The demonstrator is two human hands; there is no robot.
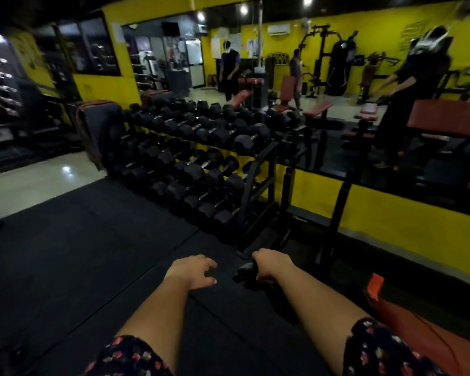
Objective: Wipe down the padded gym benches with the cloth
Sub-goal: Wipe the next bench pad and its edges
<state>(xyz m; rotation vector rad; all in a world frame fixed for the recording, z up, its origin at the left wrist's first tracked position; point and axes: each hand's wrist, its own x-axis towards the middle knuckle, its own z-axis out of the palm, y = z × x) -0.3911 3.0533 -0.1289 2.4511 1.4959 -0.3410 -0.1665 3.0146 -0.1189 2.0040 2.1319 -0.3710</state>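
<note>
Head view: right hand (272, 267) grips crumpled dark cloth (244, 272) (glossy red bench (418, 339) nearby).

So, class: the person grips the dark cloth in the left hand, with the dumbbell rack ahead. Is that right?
Wrong hand. The head view shows the right hand gripping the dark cloth; the left hand holds nothing. The dumbbell rack is indeed ahead.

Yellow walls (391, 221) enclose a dim gym where a three-tier rack of black hex dumbbells (196, 158) stands at the far edge of black rubber matting (79, 253), pale glossy tiles (38, 183) gleam at left, and a wide wall mirror (337, 85) shows round ceiling lights (244, 8).
</note>
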